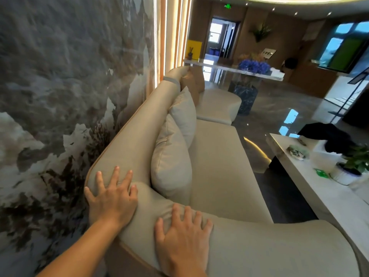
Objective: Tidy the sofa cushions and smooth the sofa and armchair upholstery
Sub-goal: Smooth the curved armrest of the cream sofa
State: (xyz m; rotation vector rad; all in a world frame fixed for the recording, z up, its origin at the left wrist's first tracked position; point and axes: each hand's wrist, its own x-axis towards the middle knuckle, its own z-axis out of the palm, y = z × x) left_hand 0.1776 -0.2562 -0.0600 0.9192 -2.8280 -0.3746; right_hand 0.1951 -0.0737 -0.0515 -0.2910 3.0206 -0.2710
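Currently at the near corner of sofa (215, 156), set against patterned wall (60, 76). Left hand (111, 198) flat on top of backrest (131, 136) at its corner, fingers spread, gripping nothing. Right hand (182, 236) flat on armrest (259, 248), fingers apart, tips pressed into the cover and dimpling it slightly. Three pale cushions seen leaning on backrest: near cushion (169, 168), second cushion (184, 114) behind it, tan cushion (192, 80) at far end. Low table (299, 176) just beside seat front.

Handling, judged: upholstery soft, padded, yields under light pressure; matte weave, probably not slippery. Best smoothed with open palms, long strokes along the roll, no pinching. Cushions likely light and floppy; best taken by top corners or both side seams, then plumped. Nothing fragile on the sofa itself.
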